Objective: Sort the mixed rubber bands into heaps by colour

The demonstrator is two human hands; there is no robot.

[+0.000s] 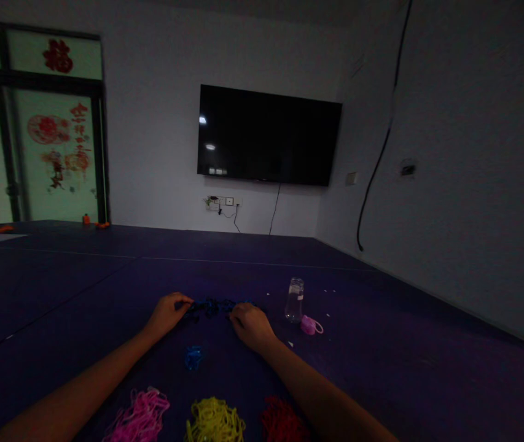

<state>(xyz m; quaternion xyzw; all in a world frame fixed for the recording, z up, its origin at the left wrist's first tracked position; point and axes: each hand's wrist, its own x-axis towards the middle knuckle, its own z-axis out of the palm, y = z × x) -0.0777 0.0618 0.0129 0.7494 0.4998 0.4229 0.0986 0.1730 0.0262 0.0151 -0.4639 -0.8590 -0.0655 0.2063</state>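
Observation:
Dark blue and black small pieces (214, 306) lie in a loose row on the purple table (151, 276), stretching between my two hands. At the row's left end, my left hand (168, 310) has its thumb and index finger pinched together; what is between them is too small to make out. My right hand (249, 321) rests at the other end, fingers bent down over the pieces, its fingertips partly hidden. Nearer to me is a small blue bundle (193, 357). Piles of pink strands (140, 417), yellow strands (215, 421) and red strands (282, 421) sit at the bottom edge.
An open clear bottle (294, 301) stands right of my right hand, beside a pink cap with a loop (308, 325). Small white scraps (290, 344) are scattered nearby. Orange objects (86, 219) sit at the far left edge. A black television (268, 136) hangs on the wall.

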